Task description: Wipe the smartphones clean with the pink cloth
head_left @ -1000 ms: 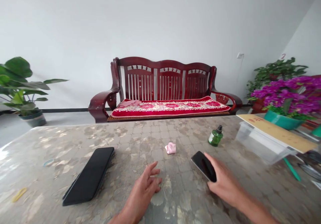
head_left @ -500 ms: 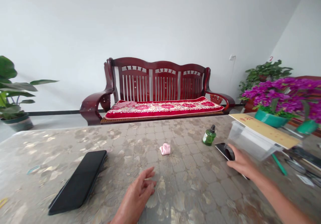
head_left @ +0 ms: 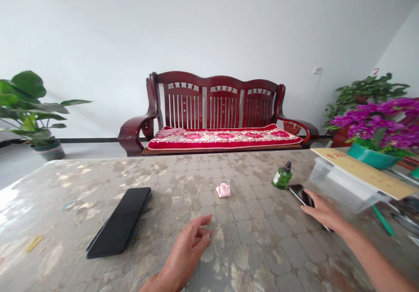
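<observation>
My right hand [head_left: 322, 210] is over a smartphone [head_left: 299, 194] that lies on the table, thumb and fingers closed on its two sides. Part of the phone is hidden under the palm. Just beyond it stands a small green bottle [head_left: 282, 176] with a black cap. My left hand [head_left: 190, 248] rests low over the table, empty, its fingers loosely bent and apart. Ahead of it lies a small folded pink cloth [head_left: 223, 190]. To its left is a flat black device [head_left: 120, 222], like a large phone or tablet.
A clear plastic box [head_left: 340, 187] with a tan board [head_left: 363, 170] on top stands at the right, by a teal pot [head_left: 371, 156] of purple flowers. A green stick [head_left: 382, 220] lies near it. A yellow band [head_left: 33, 243] is at far left. Behind the table is a wooden bench [head_left: 222, 104].
The view has turned slightly left, so everything appears shifted right. Both hands stay much as they were, the right one still on the smartphone.
</observation>
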Demonstrator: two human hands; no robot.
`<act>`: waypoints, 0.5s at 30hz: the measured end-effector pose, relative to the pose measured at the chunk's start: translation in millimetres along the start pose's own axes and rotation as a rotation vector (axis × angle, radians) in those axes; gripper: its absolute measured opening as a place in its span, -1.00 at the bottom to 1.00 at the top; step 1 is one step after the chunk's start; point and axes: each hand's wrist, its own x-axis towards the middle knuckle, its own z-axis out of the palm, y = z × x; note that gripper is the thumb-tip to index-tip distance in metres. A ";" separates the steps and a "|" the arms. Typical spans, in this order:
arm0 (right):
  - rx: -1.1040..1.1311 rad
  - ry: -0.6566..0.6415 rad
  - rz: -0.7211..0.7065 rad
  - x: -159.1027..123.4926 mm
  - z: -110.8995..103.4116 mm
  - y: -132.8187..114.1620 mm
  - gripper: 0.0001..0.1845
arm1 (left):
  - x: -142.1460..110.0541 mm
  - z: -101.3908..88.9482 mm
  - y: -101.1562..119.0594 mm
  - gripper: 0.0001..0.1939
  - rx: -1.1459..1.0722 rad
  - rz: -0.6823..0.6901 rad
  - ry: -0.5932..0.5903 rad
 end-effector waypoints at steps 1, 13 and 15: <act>-0.016 -0.017 0.005 1.2 1.8 1.6 -0.34 | -0.2 0.1 0.0 -0.53 0.005 0.001 0.001; 0.134 0.096 -0.226 -34.2 -24.6 -84.7 -0.53 | -0.7 2.4 -6.5 -0.63 -0.001 0.053 0.017; 0.311 0.039 -0.339 -44.3 -25.9 -132.6 -0.61 | -0.9 3.6 -4.2 -0.63 -0.032 0.039 0.029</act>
